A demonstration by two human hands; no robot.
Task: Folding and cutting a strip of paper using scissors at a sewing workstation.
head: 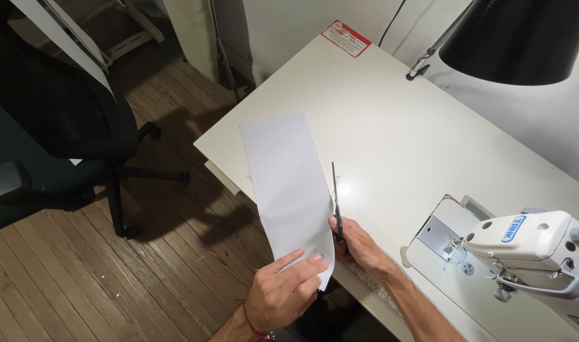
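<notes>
- The left hand (283, 297) pinches the near end of a long, pale rectangular sheet of paper (289, 183), thumb on top and fingers curled under it, so the hand is closed on the sheet.
- The right hand (359, 244) is closed around the handles of a pair of slim metal scissors (335, 199); the blades point away from the person and lie along the sheet's right edge (whether they are parted or together cannot be told at this size).
- The sheet is held out over the near left corner of the table (397, 126), its far end reaching past that corner, its near end between the two hands.
- A thin red string bracelet (250, 320) circles the left wrist.
- The table is a large off-white slab; a ruler strip (372, 288) runs along its near edge just beside the right forearm.
- To the right stands a white industrial sewing machine (530, 244), its metal needle plate (443, 235) well apart from the hands.
- At the table's far corner lies a small red and white printed card (346, 38).
- A black lamp shade (521, 38) hangs over the far right.
- On the left, on the wooden plank floor (80, 278), stands a black wheeled office chair (61, 126).
</notes>
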